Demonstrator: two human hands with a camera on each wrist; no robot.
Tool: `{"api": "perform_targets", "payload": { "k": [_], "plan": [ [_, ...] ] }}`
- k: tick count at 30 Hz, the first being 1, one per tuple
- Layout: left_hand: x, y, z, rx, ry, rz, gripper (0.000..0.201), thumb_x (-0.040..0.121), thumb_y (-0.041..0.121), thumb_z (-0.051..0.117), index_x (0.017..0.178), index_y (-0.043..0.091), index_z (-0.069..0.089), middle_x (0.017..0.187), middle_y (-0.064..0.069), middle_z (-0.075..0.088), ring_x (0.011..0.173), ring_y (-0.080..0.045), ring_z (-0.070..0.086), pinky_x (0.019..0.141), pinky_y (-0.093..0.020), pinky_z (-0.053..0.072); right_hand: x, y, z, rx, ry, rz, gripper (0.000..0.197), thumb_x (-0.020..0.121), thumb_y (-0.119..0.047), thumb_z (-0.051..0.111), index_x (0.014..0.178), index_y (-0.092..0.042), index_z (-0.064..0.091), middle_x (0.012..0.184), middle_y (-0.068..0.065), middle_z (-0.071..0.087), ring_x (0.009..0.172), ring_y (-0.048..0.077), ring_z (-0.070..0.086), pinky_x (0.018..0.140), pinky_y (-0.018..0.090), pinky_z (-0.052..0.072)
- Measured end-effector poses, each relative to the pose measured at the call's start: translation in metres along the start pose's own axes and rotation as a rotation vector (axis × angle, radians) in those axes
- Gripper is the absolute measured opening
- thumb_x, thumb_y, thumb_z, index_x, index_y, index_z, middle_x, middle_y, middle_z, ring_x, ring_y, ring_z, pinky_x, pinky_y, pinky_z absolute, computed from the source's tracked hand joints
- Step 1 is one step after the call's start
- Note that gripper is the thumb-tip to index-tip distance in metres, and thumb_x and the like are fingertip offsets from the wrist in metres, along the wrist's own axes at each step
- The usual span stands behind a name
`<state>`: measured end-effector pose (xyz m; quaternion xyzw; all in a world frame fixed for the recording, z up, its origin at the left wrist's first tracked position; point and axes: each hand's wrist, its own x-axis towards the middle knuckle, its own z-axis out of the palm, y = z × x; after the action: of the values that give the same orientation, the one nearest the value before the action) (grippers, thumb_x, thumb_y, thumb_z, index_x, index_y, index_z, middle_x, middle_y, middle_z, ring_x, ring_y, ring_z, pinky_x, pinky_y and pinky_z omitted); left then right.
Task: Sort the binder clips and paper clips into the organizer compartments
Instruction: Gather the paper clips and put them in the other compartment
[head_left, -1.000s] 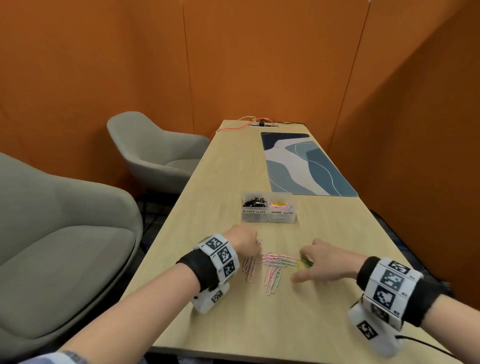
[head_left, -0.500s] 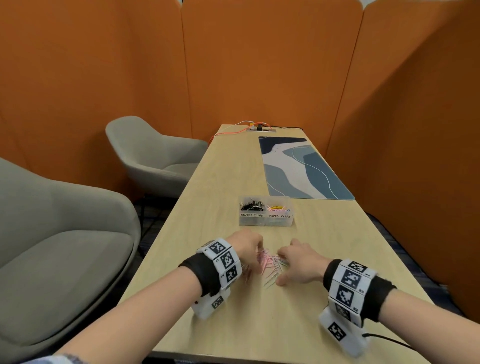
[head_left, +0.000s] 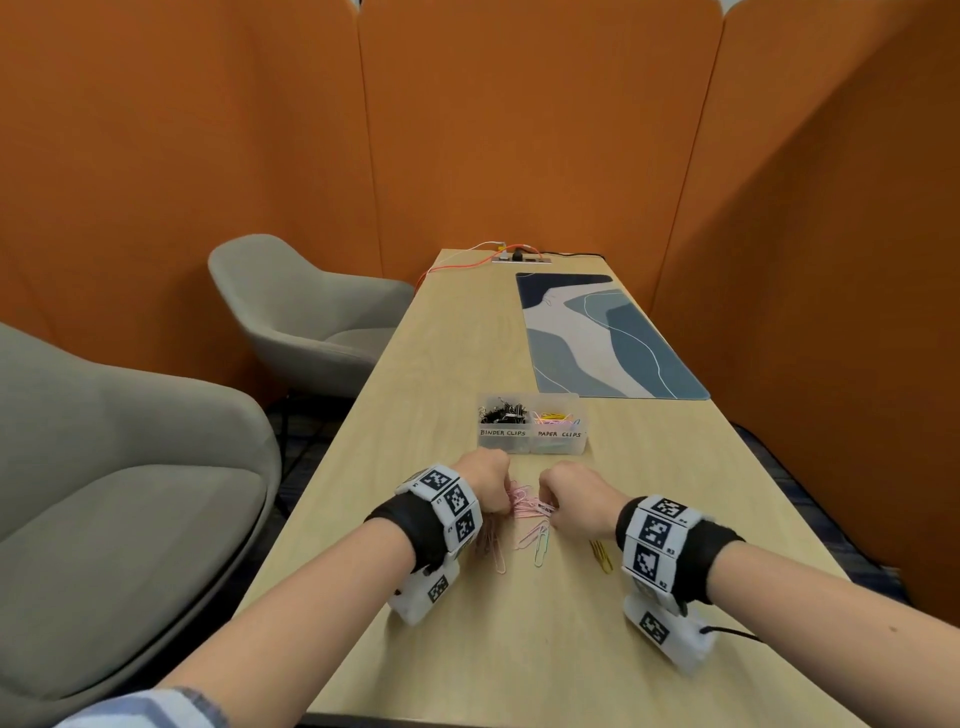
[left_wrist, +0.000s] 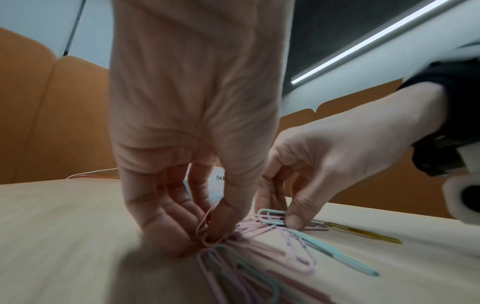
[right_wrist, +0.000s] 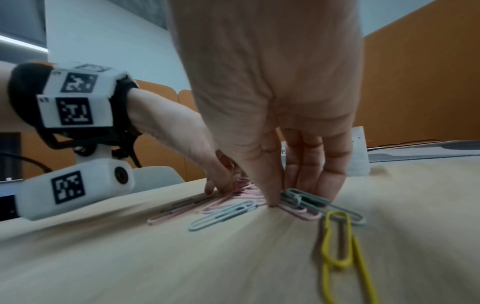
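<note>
- Paper clips (head_left: 524, 512) lie loose on the table (head_left: 519, 649), bunched between the two hands in the head view. The left hand (head_left: 485, 480) and the right hand (head_left: 569, 496) both have their fingers curled down onto the pile. The organizer (head_left: 532, 423) stands just beyond the knuckles, its left compartment holding black binder clips (head_left: 504, 413), its right one coloured clips. A yellow clip (head_left: 600, 555) lies apart, beside the right wrist. To my mind the step is gathering the pile for the right compartment, and a good gather should sweep in the strays nearest the wrists too.
- Seen from the left wrist, the left hand (left_wrist: 193, 144) has its fingers (left_wrist: 166, 222) and thumb closed in a pinch on a tuft of pink clips (left_wrist: 249, 228) at the table surface. The right hand (left_wrist: 337, 156) presses its thumb down beside a blue clip (left_wrist: 271, 216). I would lift slowly, since interlocked clips probably drag neighbours and shed them halfway.
- Seen from the right wrist, the right hand (right_wrist: 272, 92) has its thumb tip planted on the table and its fingers (right_wrist: 330, 176) behind grey-blue clips (right_wrist: 311, 200); whether it has them firmly pinched I cannot tell. The yellow clip (right_wrist: 337, 246) lies nearer the wrist, untouched. Sliding the thin wire against the thumb should give a surer hold than picking from above.
</note>
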<state>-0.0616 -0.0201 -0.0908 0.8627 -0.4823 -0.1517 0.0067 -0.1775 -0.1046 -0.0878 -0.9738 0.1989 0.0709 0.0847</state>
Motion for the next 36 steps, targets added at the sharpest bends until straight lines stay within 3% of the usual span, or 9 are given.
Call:
{"api": "perform_targets", "payload": {
  "k": [11,16,19,22,24,26,29,32,36],
  "plan": [
    [0.004,0.000,0.002,0.160,0.120,0.066,0.025,0.085,0.016,0.055,0.107,0.005,0.062,0.112,-0.015,0.065,0.106,-0.033,0.062,0.083,-0.037,0.050,0.004,-0.005,0.009,-0.199,0.029,-0.053,0.023,0.088,0.002,0.045,0.110,-0.001,0.051,0.117,0.019,0.052,0.109,0.036,0.053,0.082,0.038,0.043],
    [0.006,-0.008,-0.002,0.133,0.103,0.125,0.021,0.083,0.015,0.055,0.101,0.007,0.062,0.112,-0.013,0.061,0.105,-0.033,0.060,0.087,-0.038,0.051,0.009,0.007,0.005,-0.063,0.020,-0.044,0.015,0.084,-0.001,0.047,0.096,-0.006,0.054,0.112,0.017,0.058,0.105,0.033,0.056,0.074,0.033,0.040],
    [0.007,-0.014,-0.006,0.050,0.081,0.135,0.018,0.086,0.014,0.055,0.101,0.008,0.063,0.111,-0.011,0.063,0.104,-0.029,0.060,0.084,-0.035,0.049,0.012,0.017,-0.006,0.071,0.023,0.003,0.011,0.083,-0.005,0.051,0.085,-0.010,0.061,0.106,0.015,0.065,0.087,0.025,0.053,0.070,0.025,0.036],
    [0.007,-0.015,-0.009,-0.010,0.077,0.132,0.027,0.090,0.021,0.054,0.112,0.008,0.062,0.115,-0.010,0.065,0.108,-0.028,0.060,0.088,-0.034,0.049,0.015,0.026,-0.014,0.216,0.003,0.072,0.017,0.081,-0.004,0.056,0.090,-0.002,0.070,0.087,0.012,0.068,0.075,0.019,0.055,0.067,0.029,0.047],
    [0.008,-0.014,-0.007,-0.014,0.039,0.142,0.043,0.089,0.030,0.059,0.127,0.010,0.054,0.122,-0.010,0.060,0.115,-0.027,0.057,0.093,-0.034,0.046,0.020,0.032,-0.019,0.335,-0.035,0.127,0.015,0.079,0.000,0.058,0.085,-0.004,0.071,0.072,0.007,0.066,0.061,0.013,0.056,0.066,0.029,0.053],
    [0.010,-0.012,-0.003,0.018,-0.002,0.175,0.065,0.081,0.043,0.068,0.135,0.016,0.046,0.125,-0.010,0.054,0.117,-0.027,0.053,0.098,-0.034,0.044,0.023,0.035,-0.029,0.450,-0.073,0.179,0.015,0.078,0.005,0.059,0.078,-0.007,0.068,0.057,0.002,0.061,0.046,0.007,0.055,0.054,0.022,0.051],
    [0.014,-0.008,-0.002,0.044,0.037,0.233,0.054,0.074,0.040,0.076,0.122,0.020,0.060,0.116,-0.007,0.061,0.109,-0.025,0.057,0.091,-0.031,0.045,0.034,0.036,-0.056,0.539,-0.035,0.225,0.014,0.079,0.009,0.058,0.086,0.001,0.068,0.059,0.008,0.062,0.042,0.010,0.055,0.049,0.019,0.051],
    [0.016,-0.007,-0.004,0.035,0.098,0.256,0.037,0.078,0.023,0.073,0.113,0.016,0.068,0.110,-0.006,0.069,0.104,-0.024,0.064,0.086,-0.029,0.049,0.050,0.034,-0.081,0.577,0.121,0.272,0.014,0.082,0.007,0.058,0.093,0.007,0.067,0.066,0.010,0.062,0.051,0.013,0.056,0.054,0.021,0.054],
    [0.018,-0.008,-0.005,0.043,0.107,0.270,0.028,0.082,0.017,0.067,0.109,0.013,0.068,0.108,-0.009,0.069,0.101,-0.026,0.063,0.082,-0.029,0.049,0.072,0.035,-0.089,0.442,0.244,0.275,0.021,0.086,0.002,0.055,0.101,0.005,0.069,0.079,0.012,0.064,0.065,0.017,0.060,0.075,0.031,0.054]
  ]
}}
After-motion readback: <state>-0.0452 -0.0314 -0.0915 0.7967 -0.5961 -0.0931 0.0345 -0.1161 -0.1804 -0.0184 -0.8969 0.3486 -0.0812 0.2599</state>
